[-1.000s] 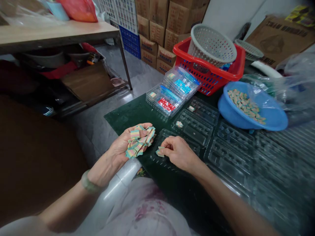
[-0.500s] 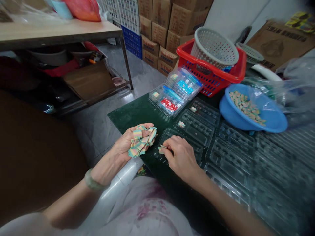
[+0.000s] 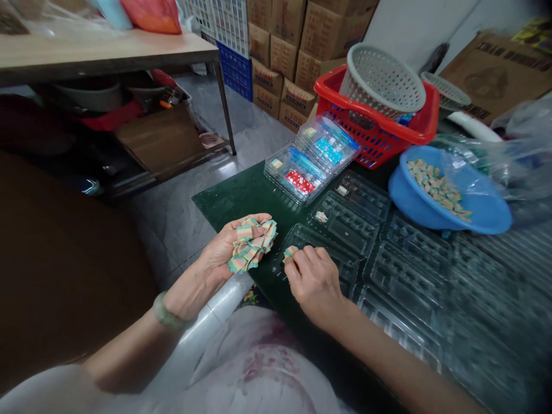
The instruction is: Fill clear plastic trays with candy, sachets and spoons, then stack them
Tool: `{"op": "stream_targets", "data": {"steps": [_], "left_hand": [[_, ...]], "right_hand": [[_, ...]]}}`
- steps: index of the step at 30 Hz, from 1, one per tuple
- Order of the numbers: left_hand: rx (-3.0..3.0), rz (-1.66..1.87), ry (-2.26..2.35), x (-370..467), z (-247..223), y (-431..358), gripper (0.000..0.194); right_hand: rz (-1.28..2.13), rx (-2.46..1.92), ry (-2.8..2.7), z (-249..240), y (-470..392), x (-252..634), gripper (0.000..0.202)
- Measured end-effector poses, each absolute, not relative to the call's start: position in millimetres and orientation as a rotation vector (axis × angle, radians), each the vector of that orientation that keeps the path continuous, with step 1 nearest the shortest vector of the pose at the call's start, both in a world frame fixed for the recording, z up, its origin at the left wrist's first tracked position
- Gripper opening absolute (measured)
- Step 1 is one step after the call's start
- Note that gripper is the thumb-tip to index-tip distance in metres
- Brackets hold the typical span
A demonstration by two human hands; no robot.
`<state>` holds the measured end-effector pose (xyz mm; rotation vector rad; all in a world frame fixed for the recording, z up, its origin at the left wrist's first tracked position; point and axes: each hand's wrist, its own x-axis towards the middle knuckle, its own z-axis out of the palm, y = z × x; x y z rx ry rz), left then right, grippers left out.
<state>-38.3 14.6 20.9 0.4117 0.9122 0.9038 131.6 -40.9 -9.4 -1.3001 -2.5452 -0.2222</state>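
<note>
My left hand (image 3: 219, 250) is cupped around a pile of small striped pieces (image 3: 252, 247) in pink, yellow and teal, with the thumb resting on top. Between the fingertips of my right hand (image 3: 314, 282) are a few more striped pieces (image 3: 290, 253), partly hidden by the fingers. This hand is over the near end of a clear plastic tray (image 3: 308, 234) on the dark green table (image 3: 233, 195). In the neighbouring clear tray (image 3: 345, 221) a small clump of striped pieces (image 3: 321, 217) sits at one end. Another piece (image 3: 342, 190) lies in the tray behind.
Clear packs with red and blue contents (image 3: 299, 178) are stacked at the table's back edge. Behind them stands a red basket (image 3: 371, 132) holding a grey strainer (image 3: 383, 80). To the right, a blue bowl (image 3: 487, 213) contains many striped pieces. More clear trays (image 3: 409, 276) cover the right side.
My right hand has turned and moved slightly forward over the tray with its striped pieces. My left hand holds its pile much as before. The whole view has shifted a little.
</note>
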Motion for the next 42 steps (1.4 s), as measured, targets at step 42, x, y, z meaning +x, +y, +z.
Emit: {"op": "stream_targets", "data": {"steps": [42], "left_hand": [[0.400,0.906,0.964,-33,25,13,0.028]], "right_hand": [[0.616,-1.637,-2.353,14,-18,137,0.018]]}}
